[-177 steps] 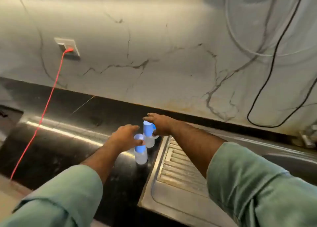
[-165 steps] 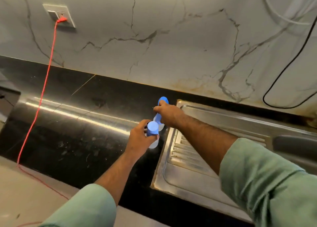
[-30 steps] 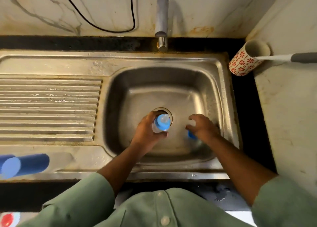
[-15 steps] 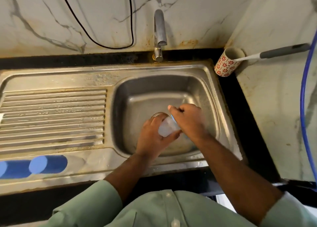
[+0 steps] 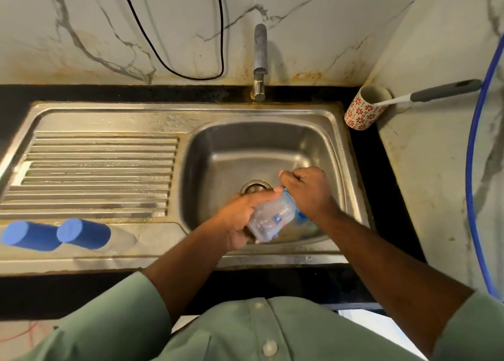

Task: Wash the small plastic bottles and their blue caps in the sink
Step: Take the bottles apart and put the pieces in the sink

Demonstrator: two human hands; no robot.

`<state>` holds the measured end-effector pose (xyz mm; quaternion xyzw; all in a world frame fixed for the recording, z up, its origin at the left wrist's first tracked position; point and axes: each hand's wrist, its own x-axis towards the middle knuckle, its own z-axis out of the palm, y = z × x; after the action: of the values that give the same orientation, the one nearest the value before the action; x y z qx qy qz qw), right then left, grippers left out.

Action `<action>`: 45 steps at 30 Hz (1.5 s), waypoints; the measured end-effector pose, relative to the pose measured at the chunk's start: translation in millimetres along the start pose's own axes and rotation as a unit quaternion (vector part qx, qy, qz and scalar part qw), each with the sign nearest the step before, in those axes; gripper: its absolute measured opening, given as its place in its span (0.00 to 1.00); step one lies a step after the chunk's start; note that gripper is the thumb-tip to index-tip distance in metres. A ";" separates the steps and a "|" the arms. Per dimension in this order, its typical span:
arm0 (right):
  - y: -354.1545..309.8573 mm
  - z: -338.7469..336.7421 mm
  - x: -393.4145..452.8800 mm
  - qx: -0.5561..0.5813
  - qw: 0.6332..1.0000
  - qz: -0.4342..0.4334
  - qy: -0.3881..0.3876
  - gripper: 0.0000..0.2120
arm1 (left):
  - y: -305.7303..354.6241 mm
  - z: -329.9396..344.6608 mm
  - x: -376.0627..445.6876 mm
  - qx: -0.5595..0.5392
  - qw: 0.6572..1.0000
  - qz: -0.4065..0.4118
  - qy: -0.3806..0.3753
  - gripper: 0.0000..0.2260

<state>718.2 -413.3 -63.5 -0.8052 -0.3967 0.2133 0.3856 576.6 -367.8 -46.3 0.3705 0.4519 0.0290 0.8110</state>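
Over the steel sink basin [image 5: 231, 148] my left hand [image 5: 240, 219] grips a small clear plastic bottle [image 5: 272, 219], tilted with its neck toward the right. My right hand [image 5: 308, 191] is curled round the bottle's blue cap [image 5: 300, 215], of which only a thin blue edge shows. Two more bottles with blue caps [image 5: 27, 235] [image 5: 81, 232] lie on their sides on the front left ledge of the drainboard. A bottle lies in the basin under my right wrist, mostly hidden.
The tap [image 5: 259, 60] stands behind the basin, with no water running. A ribbed drainboard [image 5: 95, 175] lies left of the basin. A red-flowered cup [image 5: 364, 110] holding a brush stands at the right corner. A black cable and a blue hose hang along the walls.
My right hand has come from the basin floor onto the cap of the bottle my left hand holds. The bottle has tilted toward the right.
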 end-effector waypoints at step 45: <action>-9.3 -52.2 6.4 0.184 0.941 0.064 -0.278 0.18 | -7.4 -55.8 17.1 0.147 0.972 0.178 -0.040 0.28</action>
<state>751.5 -428.2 -24.5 -0.6525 -0.3896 0.5221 0.3872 542.5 -334.6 -80.8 0.5611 0.3449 0.0917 0.7468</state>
